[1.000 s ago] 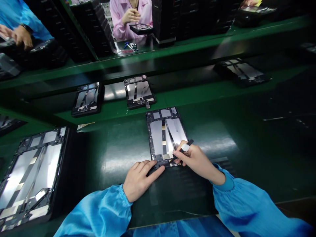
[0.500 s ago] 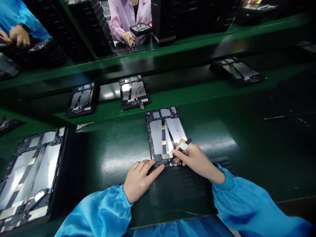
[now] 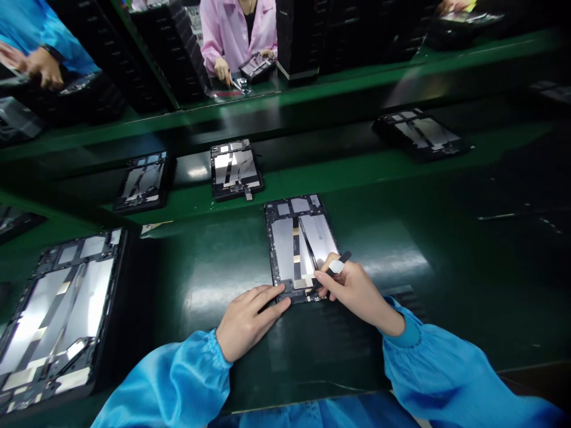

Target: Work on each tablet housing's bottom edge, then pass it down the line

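An opened tablet housing [image 3: 281, 238] lies on the green work surface, its metal plates, dark ribbon cable and black frame showing. My left hand [image 3: 250, 318] is open, thumb and fingertips resting at the tablet's lower left corner. Pinched in my right hand [image 3: 350, 285] are black tweezers [image 3: 344, 257] with a white wrap near the upper end. Their tip points down at the tablet's lower edge, near a small connector area. Whether the tip touches a part there is too small to tell. A thin black cable [image 3: 307, 241] runs slantwise up the tablet from beside my right fingers.
At left stands a stack topped by another opened tablet [image 3: 66, 315]. Beyond my tablet, further opened units [image 3: 234, 169] sit along a green strip, one at right [image 3: 422, 134]. Across the bench, a person in pink [image 3: 241, 35] holds a unit; blue sleeves [image 3: 66, 35] show at upper left. Black tray stacks [image 3: 298, 35] rise there.
My left hand has slid slightly left, its thumb drawing back along the tablet's lower edge. The units on the far strip sit a little further left. The person in pink has tilted their unit.
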### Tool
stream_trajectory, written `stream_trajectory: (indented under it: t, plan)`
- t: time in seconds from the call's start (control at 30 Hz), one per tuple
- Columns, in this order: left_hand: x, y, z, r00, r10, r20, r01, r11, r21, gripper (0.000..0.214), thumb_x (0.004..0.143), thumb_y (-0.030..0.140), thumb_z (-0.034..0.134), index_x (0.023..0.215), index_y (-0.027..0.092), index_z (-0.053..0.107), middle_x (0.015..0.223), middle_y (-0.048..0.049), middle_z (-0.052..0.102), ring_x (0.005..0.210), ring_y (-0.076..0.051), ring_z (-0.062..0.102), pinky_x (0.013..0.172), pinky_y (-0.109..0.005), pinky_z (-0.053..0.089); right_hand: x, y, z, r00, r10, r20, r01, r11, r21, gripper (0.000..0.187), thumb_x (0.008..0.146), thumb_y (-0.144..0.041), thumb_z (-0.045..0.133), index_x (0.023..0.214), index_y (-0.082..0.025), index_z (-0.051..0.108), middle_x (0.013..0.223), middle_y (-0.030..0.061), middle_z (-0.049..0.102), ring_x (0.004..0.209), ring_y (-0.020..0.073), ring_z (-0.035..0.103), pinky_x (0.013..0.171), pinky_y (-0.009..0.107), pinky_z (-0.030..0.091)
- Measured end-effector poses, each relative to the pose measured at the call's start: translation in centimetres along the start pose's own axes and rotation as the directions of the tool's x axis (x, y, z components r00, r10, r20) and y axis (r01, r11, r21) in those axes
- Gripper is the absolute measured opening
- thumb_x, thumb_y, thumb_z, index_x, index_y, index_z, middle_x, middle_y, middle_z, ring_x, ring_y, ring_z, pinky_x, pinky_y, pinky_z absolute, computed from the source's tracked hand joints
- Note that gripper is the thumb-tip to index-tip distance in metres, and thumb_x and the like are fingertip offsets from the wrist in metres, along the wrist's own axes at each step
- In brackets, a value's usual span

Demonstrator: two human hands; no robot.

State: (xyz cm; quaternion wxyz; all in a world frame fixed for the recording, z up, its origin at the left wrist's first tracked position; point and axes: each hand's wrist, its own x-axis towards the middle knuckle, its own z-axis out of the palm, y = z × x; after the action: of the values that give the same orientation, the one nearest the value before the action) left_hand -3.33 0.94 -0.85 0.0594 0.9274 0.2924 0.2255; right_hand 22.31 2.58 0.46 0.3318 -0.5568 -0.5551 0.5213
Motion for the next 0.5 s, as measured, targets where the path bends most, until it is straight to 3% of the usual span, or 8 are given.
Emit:
stream_trajectory:
  t: [0.07,0.13,0.2,0.27,0.37,0.47,0.5]
  plan:
    - [0.4,0.1,-0.2,0.998,0.049,-0.048,-0.048,0.999,0.024,0.021,0.097,0.029,0.057,0.114,0.018,0.062,0.114,-0.0076,0.068,0.103,-0.019,0.062,0.083,-0.032,0.055,-0.2,0.2,0.1,0.999,-0.016,-0.038,0.018,0.999,0.049,0.025,0.087,-0.045,0.062,0.077,-0.022,0.055,0.058,0.0001,0.064,0.054,0.0212,0.069,0.045,0.028,0.052]
    - [1.7,0.3,-0.2,0.996,0.086,-0.006,-0.085,0.994,0.073,0.027,0.097,0.037,0.055,0.115,0.018,0.062,0.111,-0.0058,0.069,0.100,-0.020,0.063,0.080,-0.032,0.055,-0.7,0.4,0.3,0.978,-0.092,-0.186,0.101,0.994,0.043,0.027,0.088,-0.046,0.061,0.075,-0.023,0.054,0.063,0.0022,0.064,0.054,0.0219,0.068,0.046,0.030,0.054]
    - [3.9,0.2,0.2,0.994,0.067,0.084,-0.077,0.988,0.131,0.033,0.100,0.041,0.045,0.121,0.020,0.060,0.115,-0.0041,0.067,0.100,-0.019,0.064,0.079,-0.031,0.054,-1.1,0.8,0.6,0.885,-0.220,-0.409,0.226,0.973,-0.034,0.027,0.090,-0.044,0.058,0.074,-0.023,0.056,0.072,0.0067,0.066,0.058,0.0235,0.069,0.054,0.035,0.057]
    - [7.2,-1.0,0.9,0.993,-0.011,0.122,-0.012,0.982,0.188,0.040,0.103,0.041,0.032,0.125,0.020,0.058,0.118,-0.0024,0.064,0.100,-0.018,0.063,0.080,-0.031,0.051,-1.4,1.4,0.8,0.775,-0.305,-0.554,0.310,0.947,-0.088,0.021,0.093,-0.040,0.055,0.080,-0.024,0.060,0.081,0.0110,0.069,0.062,0.0254,0.069,0.060,0.040,0.059]
    - [13.2,-4.9,2.5,0.985,-0.162,0.063,0.141,0.958,0.251,0.046,0.105,0.038,0.021,0.128,0.018,0.055,0.124,-0.0037,0.058,0.112,-0.021,0.058,0.091,-0.036,0.048,-1.2,2.5,1.0,0.776,-0.361,-0.517,0.377,0.923,-0.078,0.017,0.095,-0.036,0.054,0.096,-0.023,0.065,0.089,0.0108,0.072,0.066,0.0243,0.071,0.058,0.037,0.060]
    - [18.8,-10.3,3.7,0.950,-0.312,-0.015,0.305,0.915,0.266,0.028,0.098,0.031,0.054,0.123,0.019,0.058,0.126,-0.0097,0.057,0.110,-0.022,0.059,0.093,-0.042,0.051,-0.4,3.1,1.2,0.772,-0.456,-0.443,0.459,0.882,-0.107,0.019,0.094,-0.034,0.055,0.097,-0.022,0.070,0.086,0.0068,0.072,0.064,0.0198,0.071,0.055,0.031,0.060]
    - [20.0,-12.1,3.6,0.933,-0.358,-0.040,0.356,0.897,0.261,0.029,0.097,0.031,0.056,0.122,0.019,0.058,0.127,-0.0099,0.056,0.109,-0.022,0.059,0.093,-0.043,0.051,-0.1,3.2,1.2,0.762,-0.482,-0.432,0.480,0.869,-0.122,0.019,0.094,-0.033,0.056,0.096,-0.022,0.071,0.086,0.0061,0.072,0.063,0.0188,0.071,0.055,0.030,0.060]
